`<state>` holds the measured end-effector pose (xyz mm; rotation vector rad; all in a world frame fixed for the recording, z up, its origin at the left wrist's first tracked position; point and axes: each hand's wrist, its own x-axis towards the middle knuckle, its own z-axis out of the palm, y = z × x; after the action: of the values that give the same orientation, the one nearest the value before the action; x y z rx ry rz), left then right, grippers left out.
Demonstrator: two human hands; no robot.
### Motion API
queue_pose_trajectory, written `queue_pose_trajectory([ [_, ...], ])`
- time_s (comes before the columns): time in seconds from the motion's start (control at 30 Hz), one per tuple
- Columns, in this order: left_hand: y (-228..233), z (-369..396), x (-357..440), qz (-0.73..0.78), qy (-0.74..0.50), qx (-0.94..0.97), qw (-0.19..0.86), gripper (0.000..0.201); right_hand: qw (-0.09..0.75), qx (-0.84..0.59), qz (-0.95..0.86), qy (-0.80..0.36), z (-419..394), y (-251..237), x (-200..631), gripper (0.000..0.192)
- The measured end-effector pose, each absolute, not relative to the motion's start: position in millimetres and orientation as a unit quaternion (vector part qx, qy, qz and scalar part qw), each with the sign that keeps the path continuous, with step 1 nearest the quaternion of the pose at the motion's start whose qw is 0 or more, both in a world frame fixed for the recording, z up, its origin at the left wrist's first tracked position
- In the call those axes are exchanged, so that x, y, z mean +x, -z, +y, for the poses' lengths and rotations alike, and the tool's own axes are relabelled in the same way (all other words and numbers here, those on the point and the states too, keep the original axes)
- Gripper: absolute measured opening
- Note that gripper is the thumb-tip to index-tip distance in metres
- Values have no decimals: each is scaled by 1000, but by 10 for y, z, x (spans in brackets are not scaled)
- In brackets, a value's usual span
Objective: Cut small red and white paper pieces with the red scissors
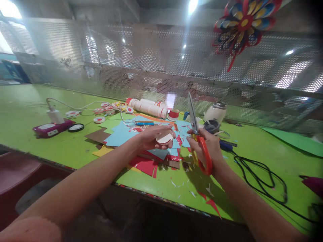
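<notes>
Left hand (150, 137) loosely curled round a white disc (164, 138), right hand (210, 144) wrapped round orange-handled scissors (194, 126), so that slack hold could drop the disc tbh.

Head camera: head-worn, one view, facing forward and down.
Worktop (17, 107): seen obliquely from above, from its near side.
Left hand (150, 137), right hand (210, 145): near, about mid-frame.
Forearms (85, 181): nearest, towards the lower corners.
Mesh (156, 50): farther off, behind the worktop, across the upper frame.
</notes>
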<state>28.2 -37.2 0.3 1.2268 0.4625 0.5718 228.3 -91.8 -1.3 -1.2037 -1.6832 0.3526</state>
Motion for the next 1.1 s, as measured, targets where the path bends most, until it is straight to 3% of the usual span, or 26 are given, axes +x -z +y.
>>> queue_pose_trajectory([
  [0.23, -37, -428, 311, 234, -260, 578, 738, 35, 512, -471, -704, -146, -897, -50, 2312, 39],
  [0.57, 95, -611, 530, 328, -278, 646, 631, 24, 439, -451, -768, -121, -889, 129, 2178, 28],
  [0.8, 81, -536, 526, 287, -256, 590, 710, 31, 439, -456, -766, -114, -852, 129, 2200, 35],
  [0.93, 33, -475, 449, 215, -288, 548, 755, 25, 457, -467, -751, -98, -819, 101, 2235, 35],
  [1.1, 1, -483, 389, 156, -295, 558, 760, 25, 488, -472, -728, -97, -760, 103, 2286, 36],
])
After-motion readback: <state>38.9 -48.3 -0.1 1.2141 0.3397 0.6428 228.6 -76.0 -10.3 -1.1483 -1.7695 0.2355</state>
